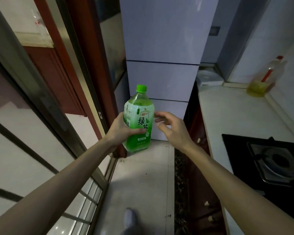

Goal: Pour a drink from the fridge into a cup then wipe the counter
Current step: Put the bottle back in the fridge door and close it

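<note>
Two hands frame the green tea bottle (pixel 139 119): the left hand (pixel 120 128) wraps fingers and thumb round its labelled middle, holding it nearly upright in the air, while the right hand (pixel 171 128) hovers just beside it, fingers loosely spread, holding nothing. The table (pixel 236 112) lies to the right of both. The bottle looks large and fairly full, so probably heavy, with smooth, yielding plastic; supporting its lower body before twisting the cap (pixel 141 88) seems wise.
</note>
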